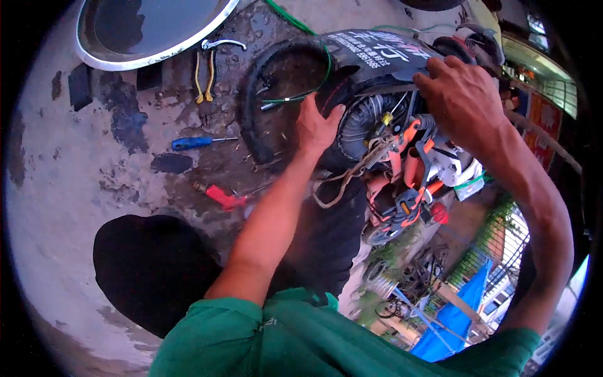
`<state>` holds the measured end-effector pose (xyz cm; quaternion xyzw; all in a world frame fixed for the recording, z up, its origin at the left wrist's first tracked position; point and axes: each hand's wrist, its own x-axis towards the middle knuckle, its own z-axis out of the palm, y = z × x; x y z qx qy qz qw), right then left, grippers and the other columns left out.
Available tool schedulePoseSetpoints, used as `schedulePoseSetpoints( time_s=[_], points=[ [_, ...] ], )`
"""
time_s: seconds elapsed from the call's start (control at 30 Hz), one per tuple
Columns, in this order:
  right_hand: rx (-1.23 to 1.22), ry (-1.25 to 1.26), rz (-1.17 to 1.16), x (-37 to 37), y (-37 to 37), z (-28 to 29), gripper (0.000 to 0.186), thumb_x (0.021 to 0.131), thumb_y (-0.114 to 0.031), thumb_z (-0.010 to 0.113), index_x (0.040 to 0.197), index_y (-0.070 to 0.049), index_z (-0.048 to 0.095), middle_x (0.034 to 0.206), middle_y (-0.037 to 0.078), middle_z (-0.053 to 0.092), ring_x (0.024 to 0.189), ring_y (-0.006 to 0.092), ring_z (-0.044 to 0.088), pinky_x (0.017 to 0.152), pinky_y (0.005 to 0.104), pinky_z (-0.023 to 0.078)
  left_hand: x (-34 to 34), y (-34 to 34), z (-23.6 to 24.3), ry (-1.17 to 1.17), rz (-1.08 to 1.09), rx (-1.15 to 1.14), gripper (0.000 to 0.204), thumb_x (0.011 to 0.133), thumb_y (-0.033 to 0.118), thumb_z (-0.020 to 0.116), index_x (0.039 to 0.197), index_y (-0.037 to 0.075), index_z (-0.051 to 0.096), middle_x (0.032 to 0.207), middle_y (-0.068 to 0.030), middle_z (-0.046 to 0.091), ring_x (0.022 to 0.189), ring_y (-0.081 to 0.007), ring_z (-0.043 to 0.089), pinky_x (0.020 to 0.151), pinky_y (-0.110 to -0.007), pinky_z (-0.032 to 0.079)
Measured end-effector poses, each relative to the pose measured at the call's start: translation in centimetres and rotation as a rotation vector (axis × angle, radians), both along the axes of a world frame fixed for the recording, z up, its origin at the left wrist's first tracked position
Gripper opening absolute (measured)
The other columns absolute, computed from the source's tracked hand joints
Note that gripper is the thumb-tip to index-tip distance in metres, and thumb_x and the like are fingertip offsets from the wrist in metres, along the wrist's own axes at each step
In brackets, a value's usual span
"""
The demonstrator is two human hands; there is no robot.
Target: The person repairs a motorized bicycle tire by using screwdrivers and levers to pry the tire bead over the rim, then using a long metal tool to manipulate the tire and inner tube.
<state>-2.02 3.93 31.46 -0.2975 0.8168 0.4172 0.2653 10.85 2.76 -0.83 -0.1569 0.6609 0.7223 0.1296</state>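
A wheel with a dark ribbed hub (357, 135) and a black tyre (336, 91) is in front of me, part of an orange and white two-wheeler (411, 166). My left hand (319, 124) grips the tyre's near left side, thumb and fingers spread on either side of it. A black mud flap (383, 55) with white printing lies over the wheel's far side. Curled over the flap's right edge are the fingers of my right hand (461, 94); their tips are partly hidden. A yellow-handled screwdriver (384, 120) is lodged by the hub, beside a tan cord (352, 176).
Left of the wheel lies a loose black rubber ring (246, 110), crossed by a green hose (289, 17). Pliers (204, 78), a blue screwdriver (193, 143) and a red-handled tool (223, 198) lie on the concrete. A basin of water (112, 65) stands at the far left.
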Motion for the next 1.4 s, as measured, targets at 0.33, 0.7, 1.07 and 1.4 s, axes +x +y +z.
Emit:
schedulePoseSetpoints(
  time_s=[0.33, 0.7, 1.07, 1.4],
  points=[
    [0.096, -0.164, 0.137, -4.0, -2.2, -3.4, 0.004, 0.079, -0.01, 0.071, 0.078, -0.007, 0.074, 0.095, 0.01, 0.07, 0.095, 0.0279, 0.069, 0.078, 0.0386, 0.056, -1.6, -1.1, -0.1, -0.033, -0.103, -0.042, 0.075, 0.082, 0.048, 0.082, 0.133, -0.002, 0.057, 0.115, -0.0304, 0.07, 0.109, -0.048, 0.068, 0.093, -0.051, 0.054],
    [0.684, -0.523, 0.242, -11.4, -12.3, -10.6, 0.026, 0.103, -0.024, 0.06, 0.122, -0.011, 0.071, 0.114, 0.01, 0.072, 0.099, 0.0218, 0.071, 0.087, 0.0348, 0.057, -2.1, -1.2, -0.1, -0.046, -0.103, -0.004, 0.062, 0.081, 0.049, 0.079, 0.122, 0.006, 0.06, 0.11, -0.0273, 0.07, 0.103, -0.0474, 0.067, 0.089, -0.053, 0.054],
    [0.164, -0.273, 0.44, -8.1, -5.8, -10.7, 0.005, 0.078, -0.017, 0.074, 0.075, -0.015, 0.077, 0.077, 0.006, 0.073, 0.078, 0.0228, 0.074, 0.069, 0.0362, 0.052, -2.7, -0.7, 1.1, -0.051, -0.177, 0.078, 0.063, 0.079, 0.047, 0.079, 0.125, 0.007, 0.061, 0.116, -0.0248, 0.071, 0.111, -0.0445, 0.067, 0.095, -0.052, 0.053],
    [0.064, 0.093, 0.487, 1.4, -1.6, -7.2, 0.009, 0.072, -0.022, 0.067, 0.068, -0.016, 0.062, 0.072, 0.001, 0.054, 0.074, 0.0196, 0.053, 0.065, 0.0358, 0.038, -3.0, -0.6, 0.1, -0.009, -0.021, 0.014, 0.06, 0.078, 0.044, 0.085, 0.117, 0.005, 0.062, 0.101, -0.0252, 0.073, 0.097, -0.0464, 0.07, 0.083, -0.052, 0.055]
  ],
)
